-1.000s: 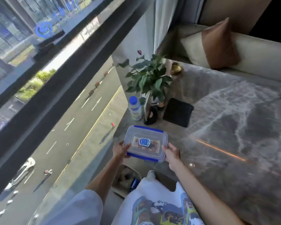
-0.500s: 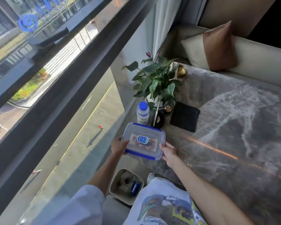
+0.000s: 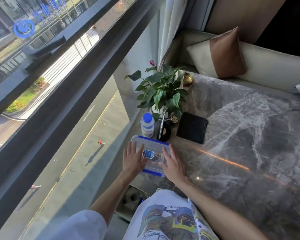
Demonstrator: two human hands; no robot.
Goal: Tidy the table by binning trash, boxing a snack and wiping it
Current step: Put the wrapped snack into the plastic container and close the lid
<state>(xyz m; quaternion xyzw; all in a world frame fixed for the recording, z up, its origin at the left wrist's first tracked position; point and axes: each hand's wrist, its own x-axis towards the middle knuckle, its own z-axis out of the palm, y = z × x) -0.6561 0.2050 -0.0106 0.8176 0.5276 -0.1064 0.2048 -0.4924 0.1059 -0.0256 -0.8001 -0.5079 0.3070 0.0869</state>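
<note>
A clear plastic box [image 3: 151, 146] with blue clips and a blue sticker on its lid rests on the grey marble table [image 3: 249, 149], at the edge by the window. A brown snack [image 3: 155, 158] shows through the lid. My left hand [image 3: 133, 159] lies flat on the left half of the lid with its fingers spread. On the right half my right hand [image 3: 173, 164] lies flat the same way. Neither hand grips the box. A folded black cloth [image 3: 192, 127] sits just beyond the box. Below the table edge stands a small bin [image 3: 133, 196] with trash in it.
Right behind the box stand a small bottle with a blue cap [image 3: 147, 125], a round black object [image 3: 165, 133] and a potted plant [image 3: 161, 90]. The window glass runs along the left. A sofa with a cushion [image 3: 222, 52] lies beyond the table.
The box went from held up between both hands to resting on the table, a little farther from me. Both hands moved from its sides onto the lid.
</note>
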